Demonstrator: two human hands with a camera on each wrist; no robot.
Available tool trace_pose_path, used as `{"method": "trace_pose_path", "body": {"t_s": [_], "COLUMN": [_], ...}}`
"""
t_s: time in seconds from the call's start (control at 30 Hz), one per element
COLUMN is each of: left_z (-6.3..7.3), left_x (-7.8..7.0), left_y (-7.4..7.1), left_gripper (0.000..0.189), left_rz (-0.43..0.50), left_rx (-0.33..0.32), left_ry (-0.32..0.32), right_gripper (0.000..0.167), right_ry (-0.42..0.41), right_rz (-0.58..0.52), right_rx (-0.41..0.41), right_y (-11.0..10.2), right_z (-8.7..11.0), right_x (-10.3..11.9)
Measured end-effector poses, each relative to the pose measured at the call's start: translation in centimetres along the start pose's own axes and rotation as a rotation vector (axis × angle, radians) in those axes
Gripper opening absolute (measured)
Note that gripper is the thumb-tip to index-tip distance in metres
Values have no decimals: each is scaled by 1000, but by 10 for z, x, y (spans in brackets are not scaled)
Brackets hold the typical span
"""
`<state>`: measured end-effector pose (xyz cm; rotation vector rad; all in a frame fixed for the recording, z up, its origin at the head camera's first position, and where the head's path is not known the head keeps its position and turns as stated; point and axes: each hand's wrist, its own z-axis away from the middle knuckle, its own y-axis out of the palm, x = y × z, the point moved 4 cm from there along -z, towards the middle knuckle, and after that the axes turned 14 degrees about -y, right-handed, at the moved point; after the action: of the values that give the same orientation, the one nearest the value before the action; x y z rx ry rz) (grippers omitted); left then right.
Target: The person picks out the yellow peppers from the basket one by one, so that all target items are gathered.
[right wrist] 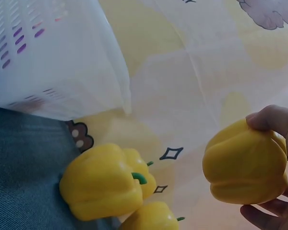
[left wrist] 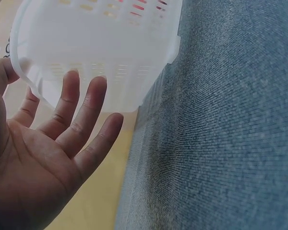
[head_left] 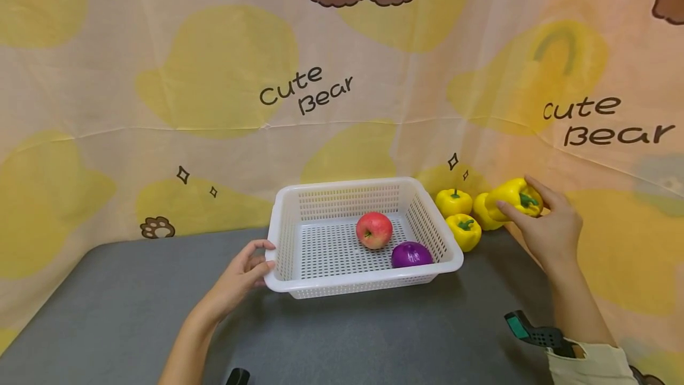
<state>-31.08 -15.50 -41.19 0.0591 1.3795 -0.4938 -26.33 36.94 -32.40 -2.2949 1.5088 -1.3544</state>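
A white plastic basket holds a red apple and a round, shiny purple item that looks like an onion. At the basket's left end, my left hand grips the rim; its other fingers spread along the outer wall. My right hand holds a yellow bell pepper between thumb and fingers, with the green stem toward the palm. This pepper is raised over the others to the basket's right: one yellow pepper at the back, another in front, and a third partly hidden behind the held one.
The basket stands on a dark grey cloth-covered table. A patterned curtain with bear prints rises behind it and along the right side, close to the peppers. A dark strap device sits on my right wrist.
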Motion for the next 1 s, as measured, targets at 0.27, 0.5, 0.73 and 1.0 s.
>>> {"method": "trace_pose_path", "body": {"t_s": [0.27, 0.5, 0.73, 1.0], "left_z": [0, 1, 3, 3], "left_x": [-1, -1, -3, -2], "left_y": [0, 0, 0, 0], "left_gripper": [40, 41, 39, 40], "left_rz": [4, 1, -6, -12], "left_rx": [-4, 0, -14, -3], "left_ry": [0, 4, -2, -9], "right_gripper": [69, 71, 72, 71], "right_ry": [9, 32, 36, -30], "right_rz": [5, 23, 24, 46], "right_rx": [14, 42, 60, 78], "right_y": [-1, 1, 3, 11], "right_z": [-1, -1, -5, -2], "right_x": [-1, -8, -15, -33]}}
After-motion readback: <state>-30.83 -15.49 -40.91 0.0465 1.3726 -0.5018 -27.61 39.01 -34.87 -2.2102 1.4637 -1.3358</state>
